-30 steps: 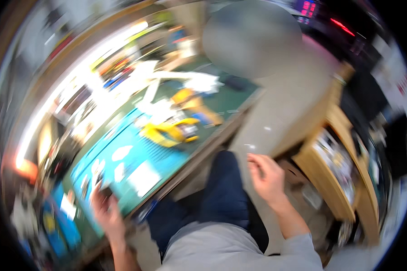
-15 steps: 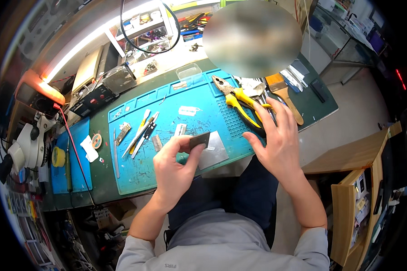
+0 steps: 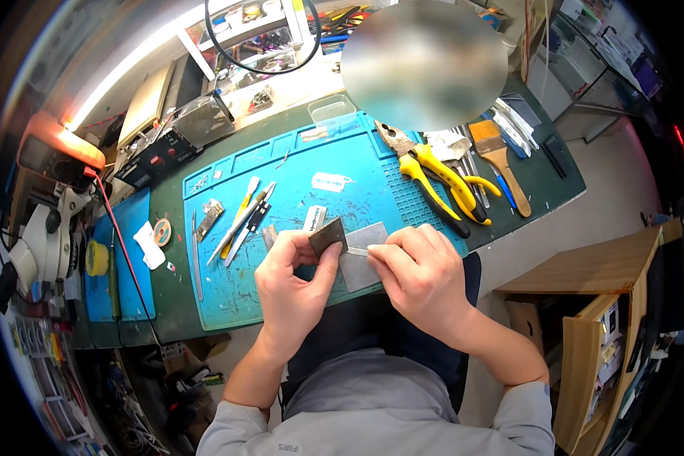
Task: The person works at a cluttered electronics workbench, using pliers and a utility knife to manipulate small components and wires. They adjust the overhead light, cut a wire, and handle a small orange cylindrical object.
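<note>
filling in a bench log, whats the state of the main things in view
Left hand: closed on a dark flat piece
Right hand: pinching a thin strip
Thin strip: contact with dark flat piece unclear
Grey sheet: lying flat on the blue mat
Yellow-handled pliers: lying down, handles spread apart
Paintbrush: lying flat
Strip light: lit
Wooden drawer: pulled open

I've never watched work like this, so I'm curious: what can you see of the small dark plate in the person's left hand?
The small dark plate is flat, roughly square and brownish-grey, perhaps metal. The left hand pinches it at a tilt between thumb and fingers, over the blue mat. A thin pale strip pinched by the right hand extends to its right edge; whether they touch is unclear. Its underside is hidden.
</note>
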The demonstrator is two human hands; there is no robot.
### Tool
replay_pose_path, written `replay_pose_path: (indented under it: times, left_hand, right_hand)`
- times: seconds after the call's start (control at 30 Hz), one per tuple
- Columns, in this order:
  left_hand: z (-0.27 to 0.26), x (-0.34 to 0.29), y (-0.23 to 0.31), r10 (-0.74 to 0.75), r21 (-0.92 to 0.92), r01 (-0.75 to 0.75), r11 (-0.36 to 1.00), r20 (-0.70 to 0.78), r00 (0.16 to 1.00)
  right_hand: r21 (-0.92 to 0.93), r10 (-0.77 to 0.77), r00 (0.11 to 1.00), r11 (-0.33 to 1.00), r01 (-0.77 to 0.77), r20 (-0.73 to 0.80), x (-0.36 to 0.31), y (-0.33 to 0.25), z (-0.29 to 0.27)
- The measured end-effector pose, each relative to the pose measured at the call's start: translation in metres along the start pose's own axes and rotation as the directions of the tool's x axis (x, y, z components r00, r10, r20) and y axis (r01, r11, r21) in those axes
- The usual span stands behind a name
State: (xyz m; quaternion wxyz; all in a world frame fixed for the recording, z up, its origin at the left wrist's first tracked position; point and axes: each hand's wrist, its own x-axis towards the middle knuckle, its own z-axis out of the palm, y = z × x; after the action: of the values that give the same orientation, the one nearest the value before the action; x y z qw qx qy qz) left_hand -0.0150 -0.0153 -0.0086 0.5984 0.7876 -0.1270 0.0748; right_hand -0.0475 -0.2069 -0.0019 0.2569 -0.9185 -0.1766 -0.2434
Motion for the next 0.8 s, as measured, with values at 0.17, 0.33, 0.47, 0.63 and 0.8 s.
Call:
replay_pose_path:
  times: [0.17,0.33,0.47,0.63,0.8]
  left_hand:
    - [0.006,0.001,-0.002,0.057,0.06,-0.054,0.997,-0.05,0.997]
    - [0.008,0.0,-0.003,0.092,0.094,-0.085,0.992,-0.069,0.993]
    - [0.007,-0.001,-0.007,0.115,0.119,-0.106,0.987,-0.069,0.991]
    - [0.007,0.0,-0.001,0.151,0.167,-0.139,0.976,-0.058,0.987]
    - [-0.013,0.003,0.011,0.2,0.157,-0.196,0.968,-0.007,0.98]
  right_hand:
    - [0.016,0.105,0.994,0.994,-0.105,0.031,0.002,-0.007,0.0]
    - [0.085,0.15,0.987,0.984,-0.154,0.059,0.003,-0.009,0.0]
    - [0.086,0.173,0.983,0.98,-0.178,0.062,0.003,-0.011,0.001]
    - [0.084,0.192,0.98,0.977,-0.195,0.046,0.005,-0.012,0.003]
    - [0.163,0.195,0.98,0.966,-0.2,0.045,0.007,-0.011,0.0]
